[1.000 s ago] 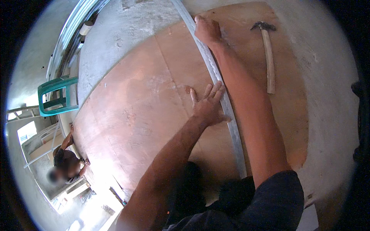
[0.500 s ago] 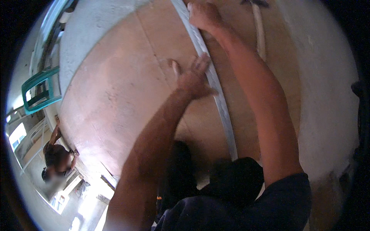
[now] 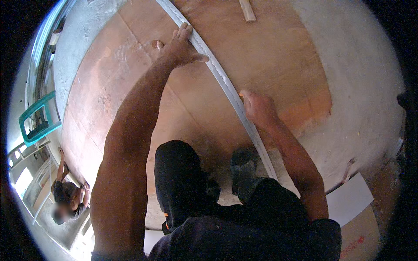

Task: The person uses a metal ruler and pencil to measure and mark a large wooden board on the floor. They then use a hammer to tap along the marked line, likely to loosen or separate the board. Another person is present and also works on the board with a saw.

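Note:
A long pale grey straight strip (image 3: 222, 77), probably metal, lies slantwise across a large reddish-brown sheet (image 3: 270, 56). My left hand (image 3: 178, 50) presses on the strip's upper part, fingers spread and thumb reaching over it. Beside the strip's right edge, lower down, my right hand (image 3: 260, 106) is closed in a pinch. A small orange tip (image 3: 241, 94) pokes out of its fingers against the strip; the rest of that thing is hidden in the fist. The strip's near end runs down between my dark-clad knee and my right forearm.
A wooden handle (image 3: 247, 9) lies on the sheet at the top. Pale concrete floor (image 3: 361, 87) borders the sheet. At far left are a teal plastic frame (image 3: 38, 119) and another person (image 3: 67, 195) bending at the sheet's edge. White and brown boards (image 3: 350, 200) lie at lower right.
My right hand has come down along the strip toward me, from its upper end to its middle. The left hand still presses the strip. The whole view has shifted, leaving the hammer's head out of sight.

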Tool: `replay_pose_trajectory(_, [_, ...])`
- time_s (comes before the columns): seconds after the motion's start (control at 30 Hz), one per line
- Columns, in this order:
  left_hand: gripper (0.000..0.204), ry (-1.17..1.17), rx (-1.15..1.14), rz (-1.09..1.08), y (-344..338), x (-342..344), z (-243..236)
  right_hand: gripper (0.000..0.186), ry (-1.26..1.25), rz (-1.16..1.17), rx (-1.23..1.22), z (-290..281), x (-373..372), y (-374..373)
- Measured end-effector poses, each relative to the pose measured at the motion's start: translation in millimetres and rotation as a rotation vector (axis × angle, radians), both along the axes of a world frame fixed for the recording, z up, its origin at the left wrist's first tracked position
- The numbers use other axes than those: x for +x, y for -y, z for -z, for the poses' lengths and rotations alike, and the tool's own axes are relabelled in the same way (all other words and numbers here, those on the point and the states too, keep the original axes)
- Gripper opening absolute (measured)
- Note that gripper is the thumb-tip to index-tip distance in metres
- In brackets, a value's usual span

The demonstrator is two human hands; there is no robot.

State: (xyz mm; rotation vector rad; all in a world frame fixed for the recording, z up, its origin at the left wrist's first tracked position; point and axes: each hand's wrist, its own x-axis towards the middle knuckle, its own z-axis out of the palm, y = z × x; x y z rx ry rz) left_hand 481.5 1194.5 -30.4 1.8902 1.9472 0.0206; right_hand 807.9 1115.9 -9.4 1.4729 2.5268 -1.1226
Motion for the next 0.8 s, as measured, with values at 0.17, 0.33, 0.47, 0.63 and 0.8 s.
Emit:
replay_pose_trajectory(0.17, [0.135, 0.01, 0.052, 0.016, -2, -7, 21, 0.016, -0.25, 0.433, 0.104, -5, 31, 51])
replay_pose_trajectory(0.33, [0.104, 0.072, 0.158, -0.177, 28, 23, 21, 0.024, -0.087, 0.441, 0.163, 1, 93, 128])
replay_pose_trajectory(0.47, [0.079, 0.034, 0.043, 0.158, 152, 42, -7, 0.035, 0.23, 0.325, 0.145, -9, 136, 193])
replay_pose_trajectory(0.63, [0.068, 0.029, 0.076, 0.13, 353, 4, -26, 0.059, 0.044, 0.184, 0.409, 1, 175, 273])
replay_pose_trajectory(0.8, [0.058, 0.268, 0.184, -0.288, 528, 19, -27, 0.066, 0.175, 0.184, 0.386, 29, 204, 298])
